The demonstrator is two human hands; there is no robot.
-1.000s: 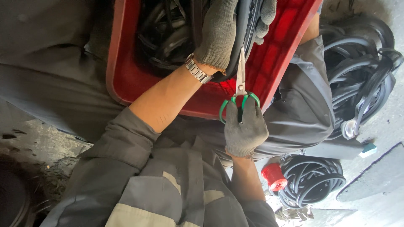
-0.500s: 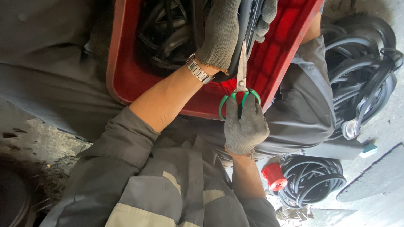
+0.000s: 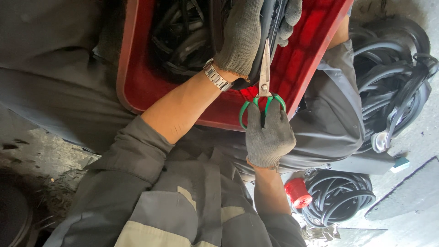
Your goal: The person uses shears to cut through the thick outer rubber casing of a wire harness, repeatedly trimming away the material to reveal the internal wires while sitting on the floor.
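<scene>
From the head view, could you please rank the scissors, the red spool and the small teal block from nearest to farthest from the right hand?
1. Scissors: held in the right hand, blades pointing up over the red crate.
2. Red spool: just below the hand, beside the forearm.
3. Small teal block: far right, on the floor.

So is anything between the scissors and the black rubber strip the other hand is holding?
Nothing visible is. The right hand holds the green-handled scissors, whose closed blades point straight up at the black rubber strip. The left hand has its grip on that strip above the red crate. The blade tips appear to be right at the strip.
</scene>
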